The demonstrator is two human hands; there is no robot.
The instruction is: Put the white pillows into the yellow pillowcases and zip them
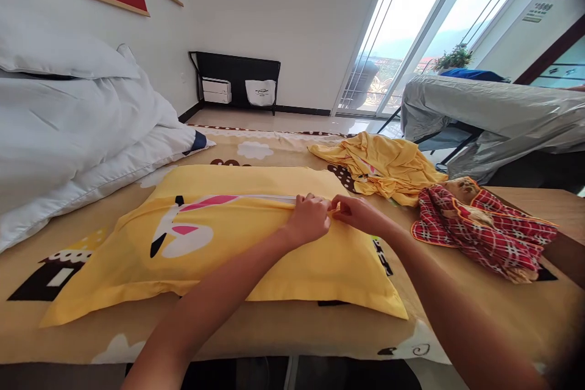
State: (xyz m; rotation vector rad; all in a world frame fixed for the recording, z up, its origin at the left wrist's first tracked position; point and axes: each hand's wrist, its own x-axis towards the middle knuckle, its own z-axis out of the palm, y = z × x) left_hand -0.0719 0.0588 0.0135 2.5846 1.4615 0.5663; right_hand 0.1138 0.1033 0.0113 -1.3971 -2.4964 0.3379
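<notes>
In front of me a yellow pillowcase [256, 250] with a white and pink cartoon print lies flat, plumped out by what is inside. A slit runs across its upper part, and a thin strip of white shows along it. At the right end of that slit, my left hand [309, 219] has its fingers curled closed on the fabric edge. Just beside it, my right hand [359, 214] pinches the same edge between thumb and fingers. The fingertips nearly meet, and any zipper pull between them is too small to make out.
The pillow rests on a patterned bedsheet [256, 332]. A crumpled yellow cloth [388, 161] lies behind to the right, beside a folded red plaid cloth [484, 231]. White bedding [82, 134] is piled at left. A black rack [237, 76] stands against the wall.
</notes>
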